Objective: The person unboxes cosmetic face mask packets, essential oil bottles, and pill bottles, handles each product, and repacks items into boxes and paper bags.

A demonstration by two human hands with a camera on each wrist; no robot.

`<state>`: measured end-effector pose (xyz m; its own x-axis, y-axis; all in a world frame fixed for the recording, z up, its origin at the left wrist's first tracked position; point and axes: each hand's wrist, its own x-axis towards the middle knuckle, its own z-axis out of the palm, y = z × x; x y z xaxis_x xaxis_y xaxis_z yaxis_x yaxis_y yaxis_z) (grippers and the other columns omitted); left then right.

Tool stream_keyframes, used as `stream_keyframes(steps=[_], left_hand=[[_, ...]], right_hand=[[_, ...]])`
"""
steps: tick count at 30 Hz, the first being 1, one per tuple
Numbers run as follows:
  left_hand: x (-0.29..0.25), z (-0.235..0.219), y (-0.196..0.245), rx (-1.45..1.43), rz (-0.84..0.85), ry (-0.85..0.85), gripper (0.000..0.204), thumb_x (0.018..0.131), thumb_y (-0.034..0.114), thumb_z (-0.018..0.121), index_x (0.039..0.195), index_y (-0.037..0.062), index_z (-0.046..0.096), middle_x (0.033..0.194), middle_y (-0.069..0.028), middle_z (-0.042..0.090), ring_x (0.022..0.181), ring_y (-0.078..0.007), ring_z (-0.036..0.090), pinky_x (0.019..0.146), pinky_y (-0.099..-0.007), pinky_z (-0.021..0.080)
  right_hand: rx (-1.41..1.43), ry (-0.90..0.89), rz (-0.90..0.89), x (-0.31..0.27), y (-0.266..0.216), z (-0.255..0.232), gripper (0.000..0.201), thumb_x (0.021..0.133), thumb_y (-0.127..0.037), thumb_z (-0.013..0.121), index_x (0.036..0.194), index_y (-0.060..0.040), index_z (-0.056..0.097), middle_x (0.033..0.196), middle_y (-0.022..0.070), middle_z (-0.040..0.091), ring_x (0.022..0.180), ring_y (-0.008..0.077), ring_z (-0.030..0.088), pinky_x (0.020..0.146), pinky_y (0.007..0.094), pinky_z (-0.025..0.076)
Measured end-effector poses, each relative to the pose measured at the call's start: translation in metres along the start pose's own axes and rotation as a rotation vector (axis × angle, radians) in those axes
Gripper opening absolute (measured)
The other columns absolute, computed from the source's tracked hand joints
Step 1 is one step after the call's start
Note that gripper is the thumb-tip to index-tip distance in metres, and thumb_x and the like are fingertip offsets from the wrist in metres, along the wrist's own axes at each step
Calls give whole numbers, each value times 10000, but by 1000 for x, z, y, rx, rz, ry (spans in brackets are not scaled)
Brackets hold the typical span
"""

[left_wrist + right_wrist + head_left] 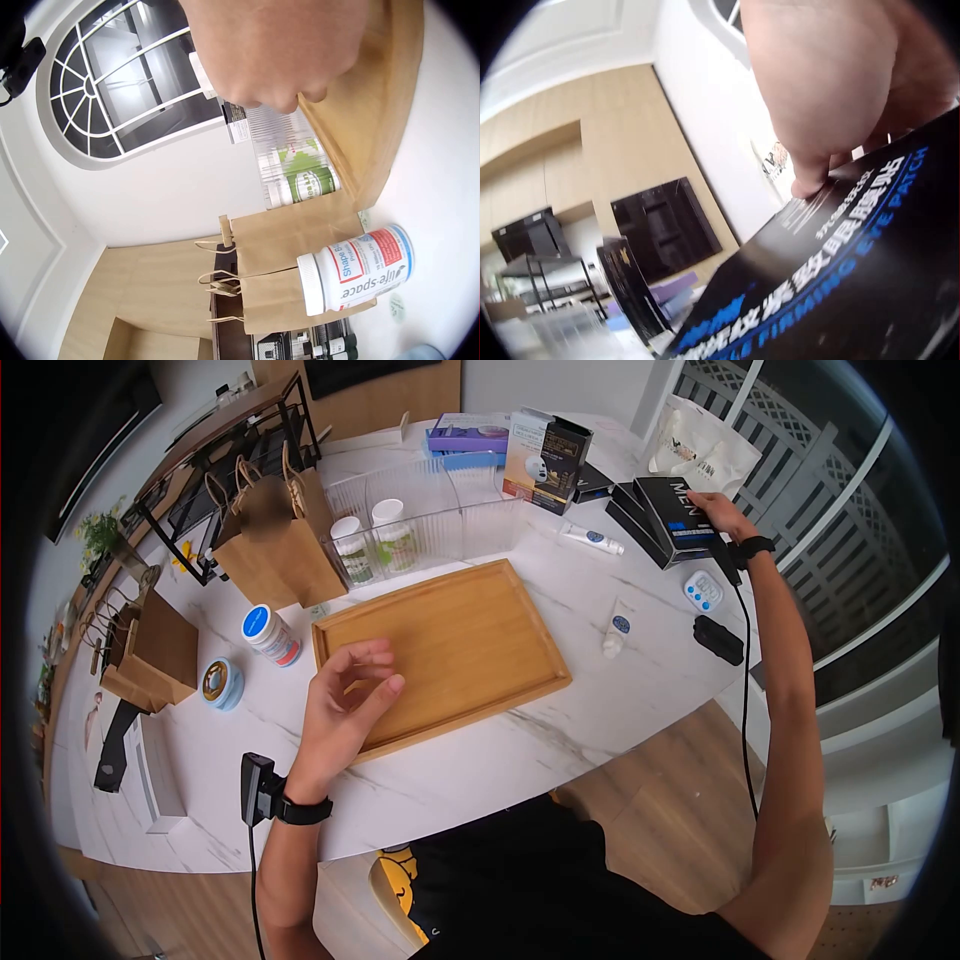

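Note:
At the right end of the table my right hand (pixel 722 515) grips a black eye patch box (pixel 678 510) by its edge, and the thumb lies on the printed face in the right wrist view. The fingers behind the box are hidden. Another black box (pixel 636 532) lies under and beside it. My left hand (pixel 352 700) is over the near left part of a wooden tray (pixel 470 630), its fingers loosely bent with nothing in them. A white supplement bottle (pixel 358 268) with a blue lid stands to the left of that hand.
A clear divided organizer (pixel 440 510) holds two white bottles (pixel 393 535) behind the tray. Paper bags (pixel 275 550) stand at the left. Two small tubes (pixel 592 538), a timer (pixel 703 591) and a black case (pixel 718 640) lie at the right. Upright boxes (pixel 545 460) stand at the back.

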<state>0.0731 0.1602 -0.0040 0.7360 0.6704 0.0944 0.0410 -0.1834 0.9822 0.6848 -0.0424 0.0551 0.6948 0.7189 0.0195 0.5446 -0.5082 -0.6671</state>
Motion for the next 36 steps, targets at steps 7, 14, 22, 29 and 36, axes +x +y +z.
stream_keyframes(steps=[7, 14, 22, 29, 36], left_hand=[[0, 0, -1, -21, -5, -26, 313, 908, 52, 713, 1207, 21, 623, 1097, -43, 636, 986, -113, 599, 861, -268, 500], [-1, 1, 1, -12, -9, -41, 275, 904, 56, 723, 1162, 13, 640, 1083, -37, 651, 981, -113, 620, 854, -275, 507], [-2, 2, 0, 7, -6, -66, 257, 925, 43, 691, 1175, 26, 638, 1077, -27, 656, 979, -100, 592, 880, -248, 474], [-1, 1, 2, 14, 4, -28, 251, 925, 34, 683, 1171, 18, 637, 1063, -26, 650, 943, -95, 592, 860, -248, 482], [-1, 0, 4, 60, 105, 31, 88, 935, 79, 696, 1004, 31, 670, 834, 23, 606, 779, -63, 538, 708, -230, 449]], right_hand=[[-596, 318, -120, -65, -75, 24, 690, 860, -648, 625, 1052, 6, 731, 1007, 236, 713, 962, 348, 694, 862, 412, 523], [-784, 228, 8, -107, -66, 45, 952, 616, -694, 786, 1219, 21, 607, 1100, 263, 647, 1021, 379, 658, 891, 429, 514], [-552, 274, -278, -71, -27, 21, 690, 675, -514, 834, 1078, 0, 612, 1046, 216, 646, 985, 364, 631, 867, 401, 494], [-319, 241, -505, -90, -60, 33, 295, 892, -287, 724, 1014, -21, 684, 969, 98, 682, 913, 239, 647, 866, 351, 514], [213, -148, -681, -140, -150, 139, 272, 949, -227, 693, 798, -6, 643, 659, -12, 579, 613, 60, 518, 572, 245, 453]])
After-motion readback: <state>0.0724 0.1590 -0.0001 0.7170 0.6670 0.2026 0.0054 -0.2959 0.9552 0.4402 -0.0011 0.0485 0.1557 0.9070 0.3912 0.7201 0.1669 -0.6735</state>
